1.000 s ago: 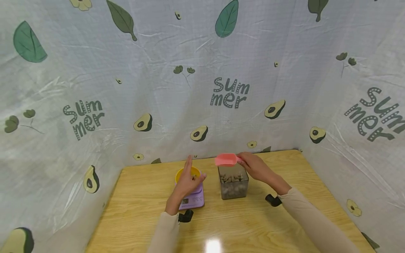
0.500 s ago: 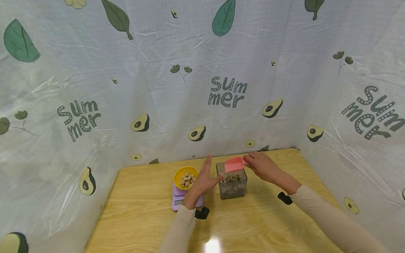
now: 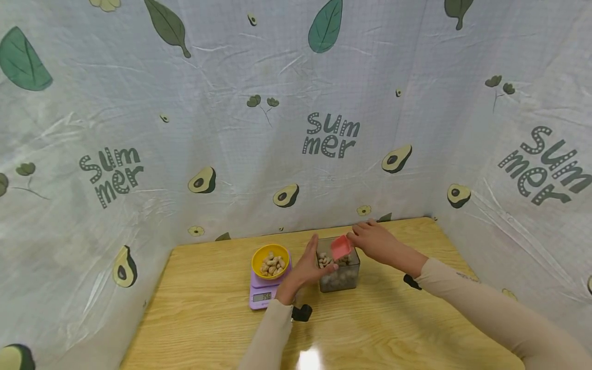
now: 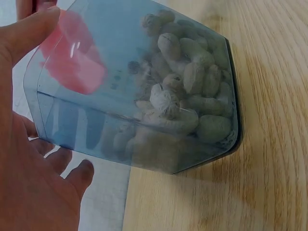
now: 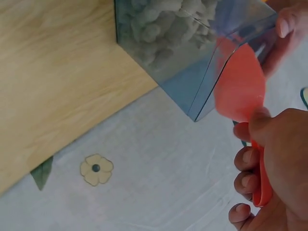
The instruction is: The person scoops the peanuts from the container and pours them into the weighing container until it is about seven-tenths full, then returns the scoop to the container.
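My right hand (image 3: 379, 246) grips the handle of a pink-red scoop (image 3: 341, 247). The scoop's blade dips inside a clear grey plastic container (image 3: 339, 282), which holds unshelled peanuts (image 4: 195, 77). At the container's left side is my left hand (image 3: 306, 268), its fingers extended along the wall and its thumb by the front rim. In the right wrist view, fingers (image 5: 248, 180) curl round the scoop handle (image 5: 263, 183). To the left, a yellow bowl (image 3: 257, 255) with peanuts sits on a purple kitchen scale (image 3: 257, 283), whose display is lit with digits.
The wooden table (image 3: 208, 298) extends in front and to both sides. A white printed sheet (image 3: 240, 154) hangs behind it and along both sides. Black wrist cameras (image 3: 301, 313) are strapped to both wrists.
My left hand has moved right from over the bowl and scale to the container's side, uncovering the bowl. My right hand has lowered and tilted the scoop into the container.
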The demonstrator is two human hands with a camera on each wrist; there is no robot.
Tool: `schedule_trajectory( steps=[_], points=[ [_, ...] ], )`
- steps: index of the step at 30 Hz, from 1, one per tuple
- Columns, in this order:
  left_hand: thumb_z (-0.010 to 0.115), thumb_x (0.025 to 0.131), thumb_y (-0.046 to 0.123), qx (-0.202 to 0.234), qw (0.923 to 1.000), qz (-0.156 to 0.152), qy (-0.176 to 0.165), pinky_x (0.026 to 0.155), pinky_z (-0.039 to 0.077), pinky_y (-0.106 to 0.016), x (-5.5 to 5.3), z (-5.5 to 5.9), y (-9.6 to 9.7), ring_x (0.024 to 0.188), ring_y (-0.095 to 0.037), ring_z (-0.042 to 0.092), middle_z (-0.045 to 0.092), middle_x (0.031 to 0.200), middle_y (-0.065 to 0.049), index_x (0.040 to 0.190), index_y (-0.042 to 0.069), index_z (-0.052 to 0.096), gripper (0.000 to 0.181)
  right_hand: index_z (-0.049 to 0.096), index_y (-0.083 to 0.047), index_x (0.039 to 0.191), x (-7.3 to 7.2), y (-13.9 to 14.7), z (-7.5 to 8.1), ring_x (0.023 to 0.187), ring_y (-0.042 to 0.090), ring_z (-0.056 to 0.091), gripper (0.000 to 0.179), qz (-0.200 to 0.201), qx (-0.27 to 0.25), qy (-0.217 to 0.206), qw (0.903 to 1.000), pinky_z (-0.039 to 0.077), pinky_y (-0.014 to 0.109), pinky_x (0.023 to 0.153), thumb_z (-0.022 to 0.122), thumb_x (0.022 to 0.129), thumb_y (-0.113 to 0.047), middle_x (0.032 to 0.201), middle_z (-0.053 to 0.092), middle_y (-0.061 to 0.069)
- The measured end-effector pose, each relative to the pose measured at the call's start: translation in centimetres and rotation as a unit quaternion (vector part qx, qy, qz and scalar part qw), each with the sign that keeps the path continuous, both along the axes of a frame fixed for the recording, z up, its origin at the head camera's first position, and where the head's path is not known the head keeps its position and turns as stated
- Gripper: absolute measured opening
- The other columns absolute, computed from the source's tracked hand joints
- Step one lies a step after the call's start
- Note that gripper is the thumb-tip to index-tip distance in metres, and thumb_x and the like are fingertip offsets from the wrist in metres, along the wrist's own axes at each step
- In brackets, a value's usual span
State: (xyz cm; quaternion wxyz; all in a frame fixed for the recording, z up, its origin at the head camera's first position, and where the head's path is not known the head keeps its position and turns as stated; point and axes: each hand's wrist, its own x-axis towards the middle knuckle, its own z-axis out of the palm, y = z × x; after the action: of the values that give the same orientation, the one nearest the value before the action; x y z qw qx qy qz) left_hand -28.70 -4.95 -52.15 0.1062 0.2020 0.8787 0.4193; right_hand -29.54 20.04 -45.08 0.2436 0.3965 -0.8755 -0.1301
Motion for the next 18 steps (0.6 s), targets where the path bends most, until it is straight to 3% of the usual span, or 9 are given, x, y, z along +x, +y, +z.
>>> schedule_trajectory(
  steps=[6, 10, 18],
  points=[
    [0.064, 0.083, 0.065, 0.007, 0.9999, -0.005, -0.01, 0.118, 0.03, -0.053, 0.1, 0.1, -0.2, 0.152, -0.035, 0.017, -0.002, 0.168, -0.008, 0.159, 0.019, -0.005, 0.112, 0.062, -0.017, 0.093, -0.1, -0.9, 0.0, 0.077, 0.019, 0.053, 0.019, -0.013, 0.053, 0.033, 0.998, 0.029, 0.032, 0.068, 0.078, 0.083, -0.021, 0.082, 0.056, 0.001],
    [0.066, 0.084, 0.06, 0.01, 0.9998, -0.006, -0.013, 0.118, 0.03, -0.052, 0.2, 0.2, -0.3, 0.152, -0.034, 0.018, 0.0, 0.168, -0.008, 0.16, 0.018, -0.003, 0.111, 0.066, -0.02, 0.102, -0.3, -1.6, -0.4, 0.088, 0.019, 0.056, 0.021, -0.04, 0.109, 0.037, 0.9926, 0.038, 0.034, 0.074, 0.077, 0.085, -0.025, 0.094, 0.061, 0.001],
    [0.067, 0.085, 0.057, 0.01, 0.9997, -0.012, -0.016, 0.12, 0.027, -0.05, 0.3, 0.0, -0.2, 0.153, -0.03, 0.014, -0.002, 0.168, -0.005, 0.16, 0.017, -0.004, 0.11, 0.068, -0.02, 0.114, -1.0, -2.8, -1.8, 0.099, 0.02, 0.058, 0.031, -0.025, 0.163, 0.024, 0.986, 0.048, 0.036, 0.088, 0.077, 0.085, -0.028, 0.108, 0.065, 0.0]
  ],
)
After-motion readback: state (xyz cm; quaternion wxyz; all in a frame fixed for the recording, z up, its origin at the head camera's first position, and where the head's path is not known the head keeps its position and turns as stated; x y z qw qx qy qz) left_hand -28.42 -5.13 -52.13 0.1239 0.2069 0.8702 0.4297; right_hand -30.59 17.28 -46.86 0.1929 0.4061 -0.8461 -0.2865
